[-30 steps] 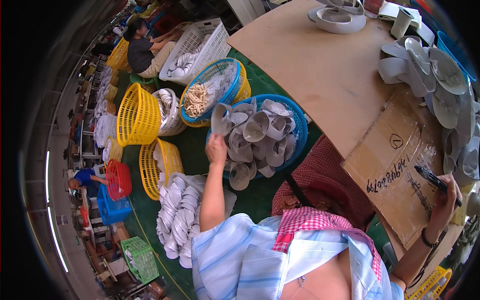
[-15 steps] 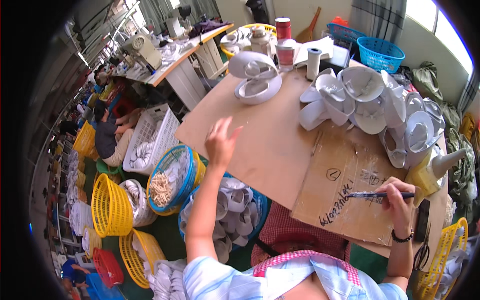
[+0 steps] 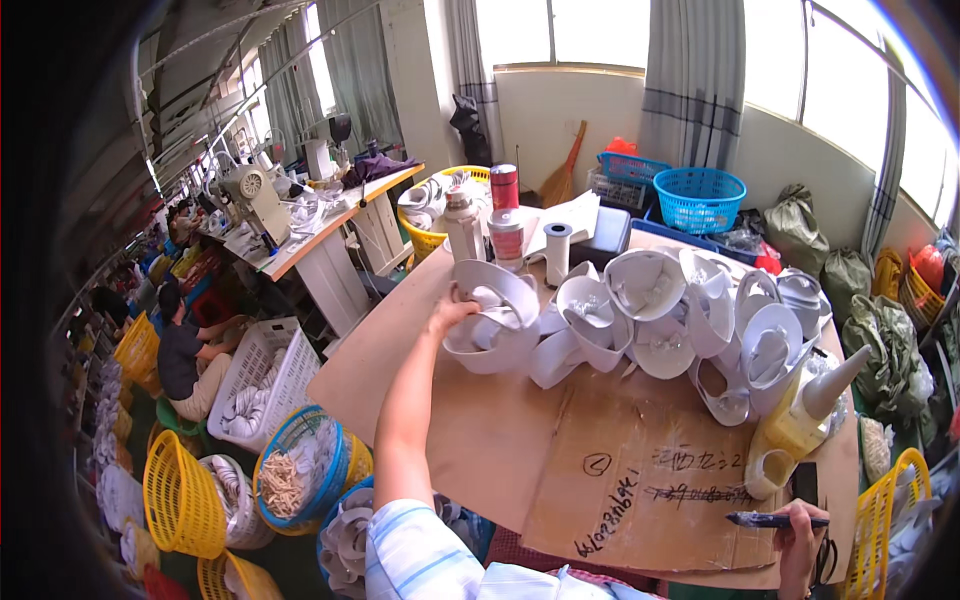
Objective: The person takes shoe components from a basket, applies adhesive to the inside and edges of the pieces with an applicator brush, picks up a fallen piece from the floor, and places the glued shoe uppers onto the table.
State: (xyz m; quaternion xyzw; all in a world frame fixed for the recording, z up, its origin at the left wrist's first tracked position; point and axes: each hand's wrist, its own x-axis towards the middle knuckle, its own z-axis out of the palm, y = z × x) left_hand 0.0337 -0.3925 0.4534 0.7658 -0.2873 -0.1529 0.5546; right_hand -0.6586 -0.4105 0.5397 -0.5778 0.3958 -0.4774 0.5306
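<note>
My left hand (image 3: 455, 310) reaches across the table, its fingers closed on the rim of a curved white shoe upper (image 3: 515, 298). Another white upper (image 3: 490, 345) lies against it, underneath. Near the table's right front corner, my right hand (image 3: 797, 540) grips a dark-handled brush (image 3: 765, 520), its whitish tip pointing left above a cardboard sheet (image 3: 620, 490). Beyond this hand stands a yellowish glue container (image 3: 800, 415) with a grey cone on it. Several more white uppers (image 3: 660, 300) are heaped behind the cardboard.
On the far side of the table (image 3: 400, 350) stand a white thread spool (image 3: 557, 255), red-and-white cans (image 3: 506, 240) and a flask (image 3: 463, 225). Scissors (image 3: 825, 560) lie near the right edge. Baskets (image 3: 185, 495) crowd the floor at left. A person (image 3: 185, 350) sits beyond them.
My left hand has moved forward from empty air and taken hold of the white upper, which sits nearer the heap. My right hand, with the brush, has lowered toward the front edge. The view has tilted up.
</note>
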